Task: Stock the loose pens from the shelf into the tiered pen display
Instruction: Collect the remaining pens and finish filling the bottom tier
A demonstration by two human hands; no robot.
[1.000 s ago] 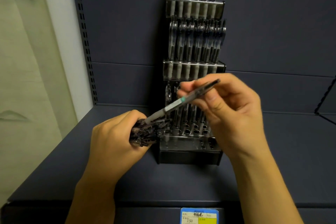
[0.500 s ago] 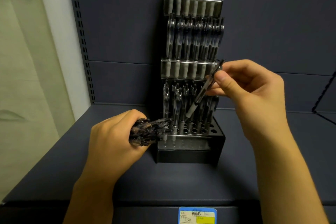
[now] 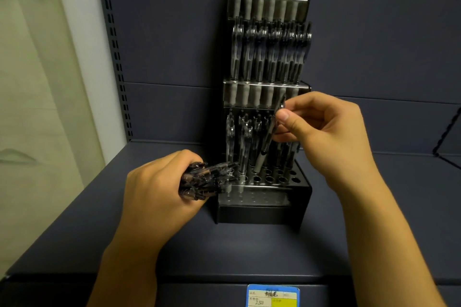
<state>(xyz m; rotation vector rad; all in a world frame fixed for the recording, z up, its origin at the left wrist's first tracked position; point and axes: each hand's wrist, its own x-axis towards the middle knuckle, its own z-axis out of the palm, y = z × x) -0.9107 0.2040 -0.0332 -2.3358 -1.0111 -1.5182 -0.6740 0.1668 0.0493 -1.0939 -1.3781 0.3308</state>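
Observation:
The tiered pen display [image 3: 262, 209] stands on the dark shelf against the back panel; its upper tiers are full of pens and its lowest tier has several pens and several vacant holes [image 3: 282, 179]. My left hand [image 3: 159, 189] grips a bundle of loose pens [image 3: 207, 179] just left of the display's base. My right hand [image 3: 321, 134] pinches the top of a single pen [image 3: 268, 139], held nearly upright with its grey tip at a hole in the lowest tier.
The dark shelf [image 3: 374, 232] spreads to both sides of the display. A slotted upright [image 3: 114, 52] and a pale wall lie at the left. A blue and yellow price label [image 3: 273, 295] sits on the shelf's front edge. A black wire bracket [image 3: 446, 137] shows at far right.
My right hand drew one pen out of the bundle, lifted it, turned it upright and lowered its tip to the lowest tier. My left hand has stayed put.

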